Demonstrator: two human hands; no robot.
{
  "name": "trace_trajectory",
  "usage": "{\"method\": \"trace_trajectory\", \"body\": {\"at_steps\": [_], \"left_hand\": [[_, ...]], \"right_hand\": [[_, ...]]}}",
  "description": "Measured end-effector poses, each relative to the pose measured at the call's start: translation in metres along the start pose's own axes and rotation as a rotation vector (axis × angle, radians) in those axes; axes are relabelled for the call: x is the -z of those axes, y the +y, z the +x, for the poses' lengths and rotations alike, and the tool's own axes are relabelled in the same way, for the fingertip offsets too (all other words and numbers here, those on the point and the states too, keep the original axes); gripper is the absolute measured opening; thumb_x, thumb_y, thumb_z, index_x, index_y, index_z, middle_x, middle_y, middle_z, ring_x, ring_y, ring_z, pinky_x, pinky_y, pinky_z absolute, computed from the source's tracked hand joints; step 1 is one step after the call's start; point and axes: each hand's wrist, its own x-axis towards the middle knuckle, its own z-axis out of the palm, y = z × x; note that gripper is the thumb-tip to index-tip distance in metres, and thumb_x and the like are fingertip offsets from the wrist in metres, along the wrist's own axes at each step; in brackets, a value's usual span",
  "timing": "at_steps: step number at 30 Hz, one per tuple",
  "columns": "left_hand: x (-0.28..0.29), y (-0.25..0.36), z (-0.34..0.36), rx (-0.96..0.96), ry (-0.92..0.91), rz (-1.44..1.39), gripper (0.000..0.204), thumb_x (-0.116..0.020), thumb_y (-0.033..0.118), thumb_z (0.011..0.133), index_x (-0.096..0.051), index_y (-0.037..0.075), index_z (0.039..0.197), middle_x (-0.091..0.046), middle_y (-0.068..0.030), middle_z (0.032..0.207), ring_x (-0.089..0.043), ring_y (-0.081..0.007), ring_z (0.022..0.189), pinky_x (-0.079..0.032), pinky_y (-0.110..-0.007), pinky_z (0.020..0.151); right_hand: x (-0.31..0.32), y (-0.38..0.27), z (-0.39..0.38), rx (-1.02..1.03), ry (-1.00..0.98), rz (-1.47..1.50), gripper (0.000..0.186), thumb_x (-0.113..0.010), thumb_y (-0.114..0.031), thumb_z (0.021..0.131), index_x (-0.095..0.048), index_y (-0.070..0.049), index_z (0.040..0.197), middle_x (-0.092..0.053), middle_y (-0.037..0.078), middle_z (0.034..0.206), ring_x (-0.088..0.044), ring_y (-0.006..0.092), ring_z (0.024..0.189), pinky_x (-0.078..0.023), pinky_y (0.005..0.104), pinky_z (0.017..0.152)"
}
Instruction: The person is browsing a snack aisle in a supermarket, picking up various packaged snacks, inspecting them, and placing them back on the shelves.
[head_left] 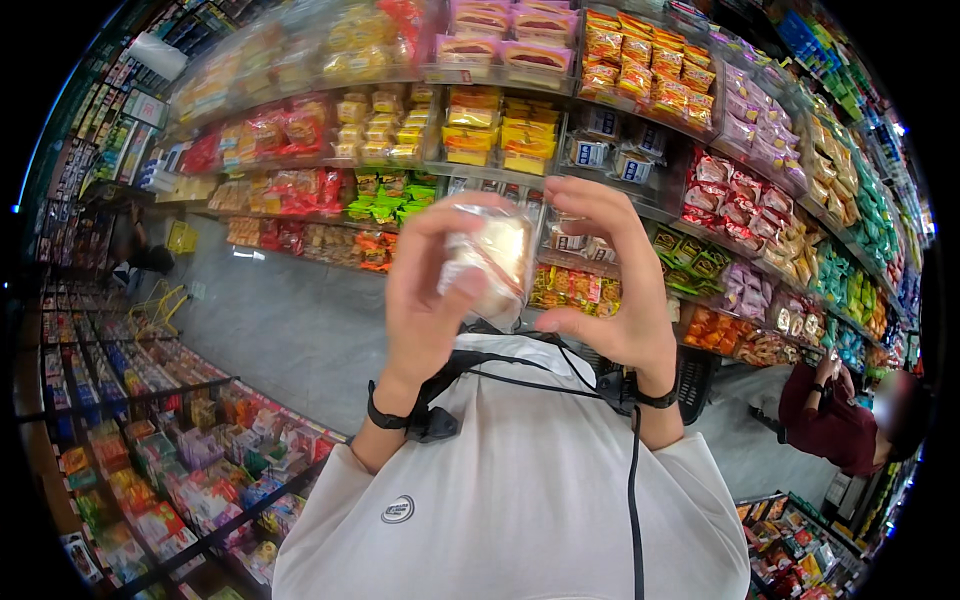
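Note:
In front of my chest, my left hand (422, 290) grips a small clear-wrapped packet (506, 250) with a pale, bread-like or cake-like block inside. Motion blurs the packet, so its exact kind is hard to make out. My right hand (625, 275) is raised just to the right of it, fingers curved and thumb spread apart, holding nothing. A gap separates the right fingers from the packet. Behind both hands rise shelves of wrapped snacks, including yellow packets (528, 135) and blue-and-white labelled packs (590, 153).
Tiered snack shelves (640, 105) curve across the front and right. A low display of colourful packages (190, 450) stands at the lower left, beside the grey floor (300, 305). At the right, a person in a dark red top (830, 425) is near the shelves. A black basket (692, 385) shows beyond my right wrist.

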Motion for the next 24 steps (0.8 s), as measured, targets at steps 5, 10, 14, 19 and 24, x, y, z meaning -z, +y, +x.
{"method": "trace_trajectory", "body": {"at_steps": [5,10,14,19,24], "left_hand": [[0.004,0.007,0.007,0.028,0.249,-0.343,0.053,-0.056,0.05,0.116,-0.051,0.01,0.149,-0.056,-0.0234,0.159,-0.053,-0.0378,0.153,-0.05,-0.052,0.123],[-0.006,0.009,0.005,0.038,0.339,-0.454,0.048,-0.06,0.042,0.115,-0.048,0.008,0.148,-0.047,-0.0222,0.165,-0.051,-0.04,0.154,-0.044,-0.052,0.126],[-0.01,0.001,0.002,-0.065,0.245,-0.344,0.054,-0.061,0.047,0.114,-0.047,0.012,0.152,-0.044,-0.0215,0.169,-0.047,-0.0395,0.156,-0.043,-0.053,0.127],[-0.007,-0.006,0.0,-0.087,0.203,-0.249,0.062,-0.06,0.055,0.113,-0.044,0.012,0.155,-0.045,-0.0203,0.169,-0.046,-0.0407,0.158,-0.043,-0.055,0.128],[-0.002,-0.004,-0.004,-0.074,0.187,-0.221,0.065,-0.056,0.059,0.113,-0.043,0.012,0.155,-0.047,-0.0204,0.167,-0.048,-0.044,0.156,-0.047,-0.058,0.125]], "right_hand": [[0.007,0.014,-0.005,-0.108,-0.381,-0.248,0.061,-0.097,-0.045,0.08,-0.074,-0.004,0.119,-0.079,0.014,0.114,-0.075,0.0354,0.108,-0.059,0.0406,0.094],[-0.006,0.009,-0.005,-0.088,-0.472,-0.246,0.047,-0.094,-0.042,0.084,-0.077,-0.002,0.104,-0.078,0.013,0.095,-0.076,0.0361,0.092,-0.059,0.0423,0.082],[-0.012,0.009,-0.003,-0.082,-0.46,-0.259,0.036,-0.088,-0.034,0.092,-0.076,0.0,0.097,-0.075,0.016,0.087,-0.074,0.0377,0.085,-0.056,0.0452,0.074],[-0.01,0.005,-0.002,-0.051,-0.439,-0.243,0.019,-0.083,-0.021,0.094,-0.079,-0.003,0.096,-0.076,0.015,0.088,-0.073,0.0376,0.084,-0.056,0.0454,0.076],[-0.009,0.008,-0.003,0.073,-0.396,-0.229,0.013,-0.085,-0.019,0.089,-0.081,-0.006,0.093,-0.077,0.011,0.089,-0.073,0.035,0.086,-0.056,0.0442,0.078]]}}
